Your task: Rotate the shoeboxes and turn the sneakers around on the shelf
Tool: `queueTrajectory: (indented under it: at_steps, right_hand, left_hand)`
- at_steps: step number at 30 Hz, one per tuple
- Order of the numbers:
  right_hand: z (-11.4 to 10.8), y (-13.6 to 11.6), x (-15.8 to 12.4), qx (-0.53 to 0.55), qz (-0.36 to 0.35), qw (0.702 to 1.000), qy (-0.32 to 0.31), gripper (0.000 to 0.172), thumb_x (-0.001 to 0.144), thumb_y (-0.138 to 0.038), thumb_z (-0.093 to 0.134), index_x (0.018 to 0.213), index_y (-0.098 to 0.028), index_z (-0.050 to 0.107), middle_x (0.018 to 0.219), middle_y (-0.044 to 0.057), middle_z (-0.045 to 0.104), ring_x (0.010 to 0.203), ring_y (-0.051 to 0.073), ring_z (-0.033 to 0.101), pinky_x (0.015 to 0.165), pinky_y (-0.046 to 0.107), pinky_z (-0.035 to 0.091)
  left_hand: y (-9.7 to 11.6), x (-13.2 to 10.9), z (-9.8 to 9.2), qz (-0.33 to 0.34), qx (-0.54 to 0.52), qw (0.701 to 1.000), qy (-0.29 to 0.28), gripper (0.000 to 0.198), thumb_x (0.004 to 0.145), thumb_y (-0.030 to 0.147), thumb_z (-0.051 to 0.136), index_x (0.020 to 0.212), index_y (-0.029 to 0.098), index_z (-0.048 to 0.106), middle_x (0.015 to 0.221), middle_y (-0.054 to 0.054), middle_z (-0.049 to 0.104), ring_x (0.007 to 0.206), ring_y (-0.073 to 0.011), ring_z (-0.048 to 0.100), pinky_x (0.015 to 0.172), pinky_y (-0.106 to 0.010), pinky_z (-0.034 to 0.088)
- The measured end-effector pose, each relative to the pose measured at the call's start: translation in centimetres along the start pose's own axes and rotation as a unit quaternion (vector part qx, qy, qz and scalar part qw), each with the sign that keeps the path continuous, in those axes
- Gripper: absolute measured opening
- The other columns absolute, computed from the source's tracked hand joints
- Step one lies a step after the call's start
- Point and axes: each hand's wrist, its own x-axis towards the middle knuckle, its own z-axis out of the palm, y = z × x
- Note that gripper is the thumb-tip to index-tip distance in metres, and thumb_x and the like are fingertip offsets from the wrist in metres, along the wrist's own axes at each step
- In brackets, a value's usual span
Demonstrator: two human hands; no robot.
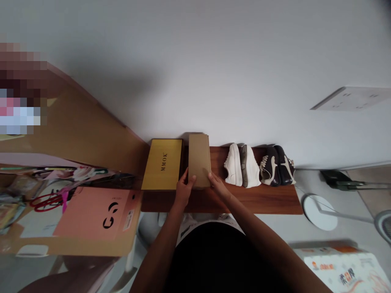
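A plain kraft cardboard box, apparently closed, lies lengthwise.

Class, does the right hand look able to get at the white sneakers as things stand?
Probably yes: the right hand touches the kraft box, and the white sneakers sit just beside it on the wooden shelf, nothing visible between.

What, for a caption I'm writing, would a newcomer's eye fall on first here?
The yellow MMOK box on the wooden shelf stands out, beside the kraft box between the left hand and right hand. White sneakers and a dark pair sit further right; a pink carton lies lower left.
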Motion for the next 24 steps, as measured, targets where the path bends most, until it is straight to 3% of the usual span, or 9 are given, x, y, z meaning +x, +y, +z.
queueTrajectory:
  at_steps: [4, 14, 20, 24]
  right_hand:
    - [-0.1, -0.7, -1.1, 0.042, -0.023, 0.999, 0.001, 0.068, 0.082, -0.067, 0.064, 0.136, -0.026, 0.063, 0.138, 0.003, 0.065, 0.133, 0.029, 0.055, 0.111, 0.044, 0.046]
    - [-1.6, 0.3, -0.7, 0.022, -0.021, 0.999, 0.026, 0.068, 0.081, -0.065, 0.067, 0.137, -0.028, 0.062, 0.129, 0.003, 0.070, 0.134, 0.029, 0.053, 0.114, 0.048, 0.043]
    - [-2.2, 0.0, -0.6, 0.033, -0.036, 0.998, 0.046, 0.080, 0.079, -0.064, 0.069, 0.148, -0.029, 0.050, 0.139, 0.004, 0.064, 0.134, 0.028, 0.054, 0.112, 0.046, 0.044]
    - [-2.9, 0.5, -0.6, 0.044, -0.045, 0.996, 0.070, 0.091, 0.077, -0.064, 0.070, 0.155, -0.029, 0.039, 0.149, 0.006, 0.054, 0.131, 0.027, 0.056, 0.112, 0.045, 0.045]
  left_hand:
    - [-0.6, 0.0, 0.1, -0.004, 0.001, 1.000, -0.018, 0.065, 0.083, 0.042, 0.075, 0.142, 0.022, 0.058, 0.138, -0.007, 0.064, 0.129, -0.0266, 0.060, 0.111, -0.039, 0.046]
    - [-1.7, 0.0, 0.4, 0.000, 0.007, 1.000, -0.027, 0.057, 0.087, 0.047, 0.069, 0.138, 0.023, 0.062, 0.141, -0.006, 0.062, 0.134, -0.0259, 0.055, 0.116, -0.041, 0.041]
    - [-2.5, 0.6, 0.6, -0.009, -0.015, 1.000, -0.019, 0.054, 0.093, 0.054, 0.059, 0.136, 0.020, 0.064, 0.141, -0.009, 0.062, 0.133, -0.0256, 0.056, 0.113, -0.040, 0.043]
    - [-3.9, 1.9, 0.3, -0.019, 0.025, 1.000, -0.001, 0.056, 0.093, 0.056, 0.057, 0.135, 0.020, 0.063, 0.146, -0.010, 0.058, 0.140, -0.0240, 0.049, 0.118, -0.038, 0.036]
